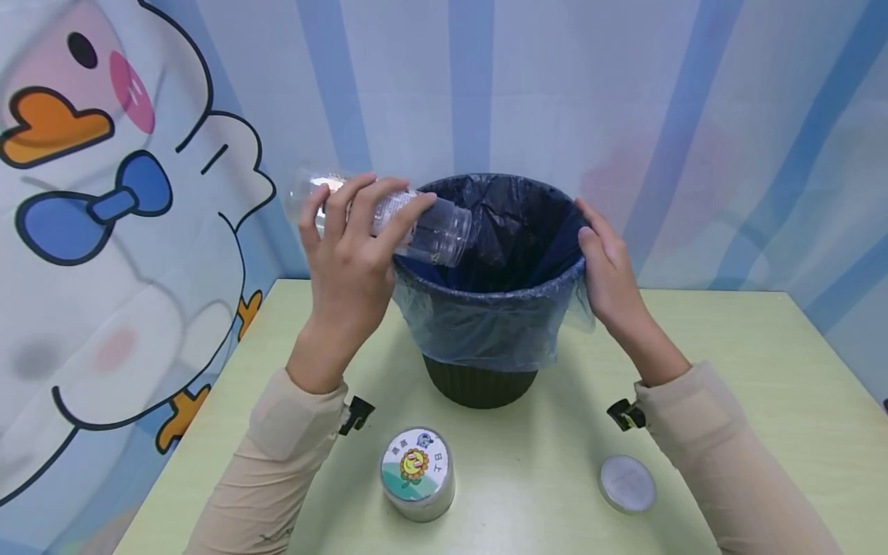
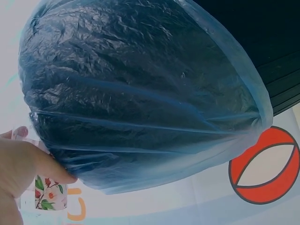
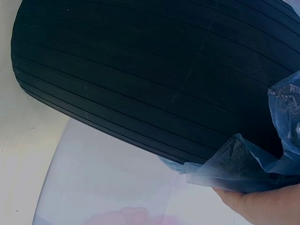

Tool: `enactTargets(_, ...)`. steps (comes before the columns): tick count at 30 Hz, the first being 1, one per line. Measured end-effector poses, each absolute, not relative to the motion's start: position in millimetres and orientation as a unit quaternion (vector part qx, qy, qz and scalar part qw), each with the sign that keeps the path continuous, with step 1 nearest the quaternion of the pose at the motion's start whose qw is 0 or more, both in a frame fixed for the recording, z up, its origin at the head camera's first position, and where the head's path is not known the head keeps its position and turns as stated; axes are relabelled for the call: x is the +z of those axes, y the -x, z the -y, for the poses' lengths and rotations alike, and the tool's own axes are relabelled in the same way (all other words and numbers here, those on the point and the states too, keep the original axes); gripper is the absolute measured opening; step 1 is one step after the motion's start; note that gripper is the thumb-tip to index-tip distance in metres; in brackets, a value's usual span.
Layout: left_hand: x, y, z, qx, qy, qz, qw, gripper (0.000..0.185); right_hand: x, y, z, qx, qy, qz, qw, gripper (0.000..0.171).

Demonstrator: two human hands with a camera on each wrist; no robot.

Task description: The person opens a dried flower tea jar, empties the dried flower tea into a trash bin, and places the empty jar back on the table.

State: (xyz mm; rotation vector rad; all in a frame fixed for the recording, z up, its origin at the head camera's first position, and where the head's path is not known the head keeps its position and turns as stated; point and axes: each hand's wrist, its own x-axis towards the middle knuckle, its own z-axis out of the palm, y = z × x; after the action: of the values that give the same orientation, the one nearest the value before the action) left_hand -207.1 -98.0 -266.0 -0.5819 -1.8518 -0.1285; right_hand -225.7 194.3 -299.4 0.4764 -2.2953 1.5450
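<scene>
The clear plastic jar (image 1: 409,220) is up over the bin (image 1: 486,308), lying almost on its side, its open mouth tipped down past the bin's near-left rim and pointing into the dark inside. The left hand (image 1: 350,247) has it wrapped from above, fingers curled across the printed label, a firm grip around the jar's middle. In the left wrist view only a sliver of the flowered label of the jar (image 2: 47,194) peeks out under the left hand (image 2: 21,171), hard against the bin's bulging liner.

The bin itself is a dark ribbed bucket standing on the pale green desk (image 1: 763,362), dressed in a blue translucent bin bag (image 1: 486,331) folded down over the rim. On the bin's right rim sits the right hand (image 1: 610,270), fingers hooked over the edge and the bag; its grip pinches plastic against the rim. The right wrist view shows the ribbed black wall (image 3: 140,84) filling the frame, with the right hand (image 3: 262,206) bunching a fold of the bag (image 3: 234,164) at the lower corner.

In front of the bin, toward the person, a round tin with a sunflower sticker (image 1: 417,472) stands on the desk. To the right of that tin, also in front of the bin, a flat pale lid (image 1: 627,483) lies alone.
</scene>
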Motion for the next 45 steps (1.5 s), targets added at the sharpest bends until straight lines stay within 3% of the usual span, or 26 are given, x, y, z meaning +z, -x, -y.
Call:
enactTargets(18,-263.5,201.3,109.7,-0.12,0.209,0.796,0.555,0.057,-298.0,226.8,-196.4,0.548,-0.167,0.803,0.163,0.053)
enactTargets(45,-267.7,186.7,122.9,-0.169,0.131,0.798,0.563,0.064,-301.4,228.7,-196.3,0.537,-0.181,0.806,0.173,0.051)
